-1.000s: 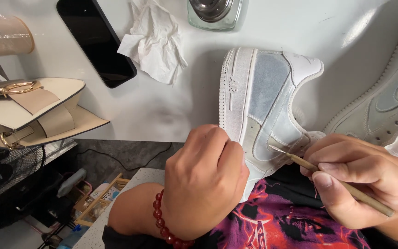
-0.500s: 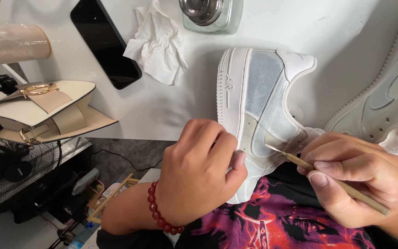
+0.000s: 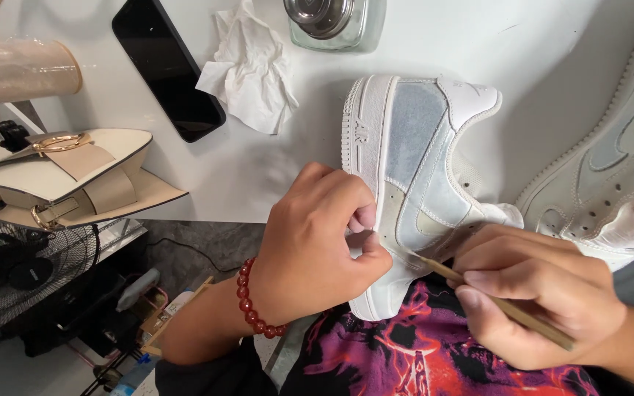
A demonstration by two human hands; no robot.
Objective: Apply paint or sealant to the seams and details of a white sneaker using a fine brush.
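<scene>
A white and pale grey-blue sneaker (image 3: 416, 154) lies on its side at the near edge of a white table (image 3: 273, 172), its sole to the left. My left hand (image 3: 317, 242), with a red bead bracelet at the wrist, grips the sneaker's sole and lower side. My right hand (image 3: 533, 293) pinches a thin wooden brush (image 3: 493, 302) like a pen. The brush tip touches the sneaker's side panel just right of my left thumb.
A second pale sneaker (image 3: 610, 161) lies at the right. On the table sit a black phone (image 3: 166, 66), a crumpled tissue (image 3: 247, 70) and a glass jar with a metal lid (image 3: 332, 20). A cream handbag (image 3: 60, 180) and a fan (image 3: 16, 275) are at the left.
My left hand has shifted its grip up along the sneaker's sole. The view has drifted slightly, so the handbag and fan show more. The brush stays at the side panel.
</scene>
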